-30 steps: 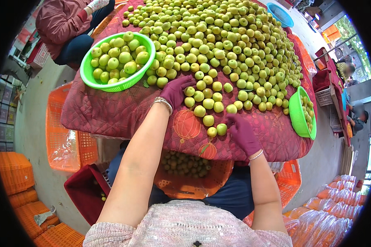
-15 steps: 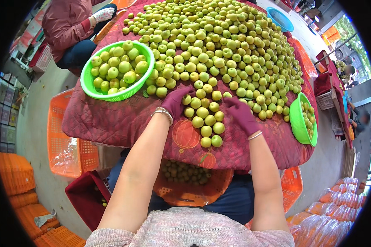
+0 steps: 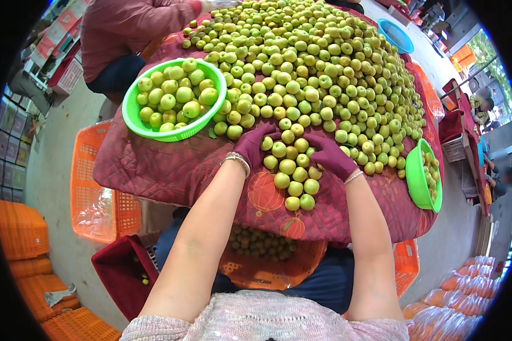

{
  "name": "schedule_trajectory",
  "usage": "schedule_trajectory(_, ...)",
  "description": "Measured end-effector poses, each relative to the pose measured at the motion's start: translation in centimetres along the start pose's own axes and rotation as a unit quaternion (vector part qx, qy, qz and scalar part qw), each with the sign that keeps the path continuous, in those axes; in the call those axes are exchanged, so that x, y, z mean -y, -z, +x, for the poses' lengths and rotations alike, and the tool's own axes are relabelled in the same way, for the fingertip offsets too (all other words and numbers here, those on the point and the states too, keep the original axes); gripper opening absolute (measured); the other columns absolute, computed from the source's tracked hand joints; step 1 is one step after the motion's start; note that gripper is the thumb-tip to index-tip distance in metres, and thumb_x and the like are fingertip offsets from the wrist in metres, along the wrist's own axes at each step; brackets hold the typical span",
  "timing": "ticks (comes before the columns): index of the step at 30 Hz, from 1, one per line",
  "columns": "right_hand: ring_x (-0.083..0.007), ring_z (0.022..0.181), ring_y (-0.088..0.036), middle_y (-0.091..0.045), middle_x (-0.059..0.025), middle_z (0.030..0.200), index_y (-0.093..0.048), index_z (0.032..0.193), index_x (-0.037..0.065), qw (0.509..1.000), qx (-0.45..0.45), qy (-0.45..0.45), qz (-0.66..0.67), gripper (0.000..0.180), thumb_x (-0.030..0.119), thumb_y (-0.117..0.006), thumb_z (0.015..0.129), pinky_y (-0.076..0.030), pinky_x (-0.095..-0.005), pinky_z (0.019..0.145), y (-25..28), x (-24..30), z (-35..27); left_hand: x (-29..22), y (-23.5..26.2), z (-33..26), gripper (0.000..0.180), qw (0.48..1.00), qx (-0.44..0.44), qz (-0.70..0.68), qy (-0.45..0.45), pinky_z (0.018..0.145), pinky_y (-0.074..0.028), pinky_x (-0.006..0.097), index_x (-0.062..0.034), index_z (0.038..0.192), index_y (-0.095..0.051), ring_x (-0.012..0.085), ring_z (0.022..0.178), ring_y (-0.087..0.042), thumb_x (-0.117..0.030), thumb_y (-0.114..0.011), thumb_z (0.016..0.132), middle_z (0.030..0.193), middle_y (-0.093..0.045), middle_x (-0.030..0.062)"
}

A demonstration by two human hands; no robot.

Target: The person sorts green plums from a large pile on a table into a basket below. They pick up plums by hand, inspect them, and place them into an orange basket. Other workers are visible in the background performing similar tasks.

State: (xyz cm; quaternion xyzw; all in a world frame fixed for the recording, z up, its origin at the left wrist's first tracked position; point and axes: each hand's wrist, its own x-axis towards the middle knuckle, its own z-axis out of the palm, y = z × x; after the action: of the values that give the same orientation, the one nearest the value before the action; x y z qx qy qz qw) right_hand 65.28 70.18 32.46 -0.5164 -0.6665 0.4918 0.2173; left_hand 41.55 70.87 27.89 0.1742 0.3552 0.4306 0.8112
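Both my hands wear dark maroon gloves and flank a small group of yellow-green jujubes (image 3: pixel 288 166) near the table's front edge. My left hand (image 3: pixel 255 144) rests along the group's left side, its fingers stretched forward and touching the fruit. On the right side, my right hand (image 3: pixel 331 157) curves inward with fingers and thumb apart against the outer jujubes. Neither hand has a fruit lifted. Beyond the fingers, the group runs into a large heap of jujubes (image 3: pixel 324 74) that spreads over the maroon quilted cloth (image 3: pixel 170 165).
A green basket (image 3: pixel 173 135) full of jujubes stands left; another green basket (image 3: pixel 418 182) sits at the right edge. Orange crates (image 3: pixel 91 182) stand on the floor, and an orange basket (image 3: pixel 273 273) of fruit is below the table. A person (image 3: pixel 131 28) works at far left.
My right hand has come in closer to the small group, and my left fingers reach farther over its far left side. The person at far left has leaned toward the heap.
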Motion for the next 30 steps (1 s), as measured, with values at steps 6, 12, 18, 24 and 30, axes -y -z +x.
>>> schedule_trajectory(6, -0.0193, 0.096, -0.064, -0.067, -0.0131, 0.105, -0.059, 0.115, -0.002, 0.993, -0.105, 0.048, 0.026, 0.039, 0.006, -0.056, 0.076, -0.05, -0.0289, 0.084, 0.9, 2.4, 3.9, -0.2, -1.7, -1.1, 0.044, 1.0, -0.014, -0.019, 0.01, 0.096, -0.043, 0.034, -0.0072, 0.125, -0.05, 0.0201, 0.11, -0.054, -0.03, -0.058, 0.089, 0.121, -0.059, 0.0097)
schedule_trajectory(12, -0.0328, 0.106, -0.058, -0.059, -0.0166, 0.115, -0.057, 0.121, 0.013, 0.954, -0.059, 0.229, -0.184, 0.045, 0.022, -0.067, 0.078, -0.048, -0.0396, 0.089, -9.7, 11.5, 11.4, 1.4, 4.8, 3.2, 0.031, 0.975, -0.061, 0.208, -0.055, 0.08, -0.046, 0.028, -0.0139, 0.118, -0.054, 0.0139, 0.096, -0.054, -0.032, -0.05, 0.093, 0.106, -0.059, 0.0012)
schedule_trajectory(18, -0.0308, 0.102, -0.059, -0.055, -0.0122, 0.117, -0.062, 0.113, 0.022, 0.916, 0.046, 0.142, -0.373, 0.036, 0.036, -0.064, 0.08, -0.049, -0.04, 0.086, -8.7, 9.8, 11.8, 3.2, 2.6, 2.2, 0.021, 0.975, -0.106, 0.171, -0.094, 0.053, -0.036, 0.026, -0.0155, 0.107, -0.054, 0.0085, 0.066, -0.044, -0.029, -0.051, 0.092, 0.081, -0.052, -0.0028)
schedule_trajectory(24, -0.0282, 0.096, -0.061, -0.054, -0.0109, 0.111, -0.067, 0.104, 0.022, 0.898, -0.009, 0.124, -0.422, 0.034, 0.043, -0.065, 0.078, -0.051, -0.039, 0.081, -3.4, 6.6, 8.1, 2.9, -1.5, -2.9, 0.028, 0.9, 0.029, 0.363, -0.238, 0.075, -0.045, 0.025, -0.0028, 0.111, -0.062, 0.0112, 0.087, -0.056, -0.022, -0.059, 0.09, 0.101, -0.062, 0.0048)
schedule_trajectory(30, -0.0313, 0.096, -0.061, -0.062, -0.0119, 0.105, -0.059, 0.116, 0.016, 0.931, -0.071, 0.116, -0.337, 0.036, 0.026, -0.066, 0.081, -0.051, -0.0397, 0.08, -0.6, 2.8, 2.2, 4.0, -3.0, -4.7, 0.033, 0.748, 0.055, 0.529, -0.397, 0.093, -0.046, 0.039, -0.0013, 0.108, -0.061, 0.0349, 0.111, -0.055, -0.018, -0.068, 0.08, 0.122, -0.056, 0.018)
